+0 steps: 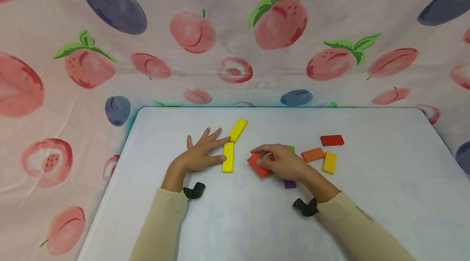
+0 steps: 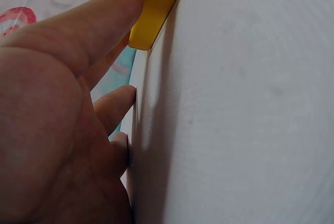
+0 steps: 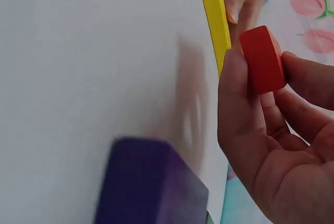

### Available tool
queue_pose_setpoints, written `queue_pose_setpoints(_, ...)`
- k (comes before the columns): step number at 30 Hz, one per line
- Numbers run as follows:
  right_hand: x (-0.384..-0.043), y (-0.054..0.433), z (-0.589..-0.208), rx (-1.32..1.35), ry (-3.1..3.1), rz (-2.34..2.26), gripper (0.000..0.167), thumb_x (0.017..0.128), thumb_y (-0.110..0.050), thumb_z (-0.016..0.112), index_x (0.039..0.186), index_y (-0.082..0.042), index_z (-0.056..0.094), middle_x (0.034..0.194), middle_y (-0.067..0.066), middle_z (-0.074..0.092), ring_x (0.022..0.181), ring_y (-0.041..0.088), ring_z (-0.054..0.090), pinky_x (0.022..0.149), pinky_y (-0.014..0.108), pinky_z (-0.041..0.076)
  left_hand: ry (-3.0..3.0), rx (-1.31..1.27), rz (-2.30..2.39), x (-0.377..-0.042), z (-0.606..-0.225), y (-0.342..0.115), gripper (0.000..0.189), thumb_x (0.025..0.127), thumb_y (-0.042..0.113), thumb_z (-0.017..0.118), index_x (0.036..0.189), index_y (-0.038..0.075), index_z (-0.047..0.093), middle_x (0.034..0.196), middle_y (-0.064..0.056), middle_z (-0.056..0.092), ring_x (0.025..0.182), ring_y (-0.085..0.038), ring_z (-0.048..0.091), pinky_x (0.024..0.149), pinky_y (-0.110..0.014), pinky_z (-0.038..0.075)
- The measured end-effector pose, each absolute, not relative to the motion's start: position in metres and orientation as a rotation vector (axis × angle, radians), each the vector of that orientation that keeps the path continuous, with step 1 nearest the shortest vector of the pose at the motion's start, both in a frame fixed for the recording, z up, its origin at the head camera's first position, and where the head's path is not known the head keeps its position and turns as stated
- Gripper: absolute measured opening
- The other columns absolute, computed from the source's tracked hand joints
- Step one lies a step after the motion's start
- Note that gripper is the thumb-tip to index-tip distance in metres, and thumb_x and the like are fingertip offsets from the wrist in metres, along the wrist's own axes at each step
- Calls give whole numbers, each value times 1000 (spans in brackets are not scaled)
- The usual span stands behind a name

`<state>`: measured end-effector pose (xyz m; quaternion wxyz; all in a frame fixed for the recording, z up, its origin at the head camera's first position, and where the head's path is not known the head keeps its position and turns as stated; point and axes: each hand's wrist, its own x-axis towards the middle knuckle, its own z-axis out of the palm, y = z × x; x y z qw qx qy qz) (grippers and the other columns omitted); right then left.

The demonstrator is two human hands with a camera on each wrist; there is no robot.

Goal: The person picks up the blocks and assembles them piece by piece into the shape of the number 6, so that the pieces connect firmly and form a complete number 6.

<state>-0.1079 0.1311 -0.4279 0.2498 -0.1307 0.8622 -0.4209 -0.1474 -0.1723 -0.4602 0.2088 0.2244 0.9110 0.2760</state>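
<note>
A yellow jointed strip, like a folding ruler (image 1: 228,159), lies bent on the white table, its far part angled to the right. My left hand (image 1: 200,155) is spread over its left side, with thumb and index finger touching it; in the left wrist view the thumb (image 2: 120,4) meets the strip's edge (image 2: 156,10). My right hand (image 1: 280,161) pinches a red block (image 3: 262,59) between thumb and fingers, just right of the strip. Beneath that hand a purple block (image 1: 290,184) and a green block (image 1: 291,148) are partly hidden.
To the right lie a dark red block (image 1: 332,140), an orange block (image 1: 313,154) and a yellow block (image 1: 329,162). The white table (image 1: 235,220) ends at a fruit-patterned cloth (image 1: 235,40) behind and at the sides. A dark curved wrist piece (image 1: 194,191) sits by each sleeve.
</note>
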Motion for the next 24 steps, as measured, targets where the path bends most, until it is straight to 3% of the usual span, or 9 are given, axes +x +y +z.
queue_pose_setpoints(6,-103,120,-435,-294,2221,-1212,34,101,-14,64,134,-18,63,118,4,65,83,19,67,71,31,62,2531,627,782,-147,-461,-173,65,96,55,63,156,42,40,173,4,12,161,-31,-8,110,-75,-23)
queue_pose_setpoints(16,-96,111,-441,-353,2227,-1151,35,100,-11,61,134,-22,65,113,1,66,83,18,65,73,30,58,2528,613,756,-149,-462,-173,65,97,57,61,156,45,37,173,8,10,161,-28,-10,111,-74,-23)
queue_pose_setpoints(24,-96,105,-445,-352,2199,-1160,26,98,-14,68,124,-14,65,106,2,66,74,17,66,71,29,60,2532,625,761,-148,-462,-173,65,96,56,62,156,44,38,173,6,11,161,-30,-8,111,-75,-22)
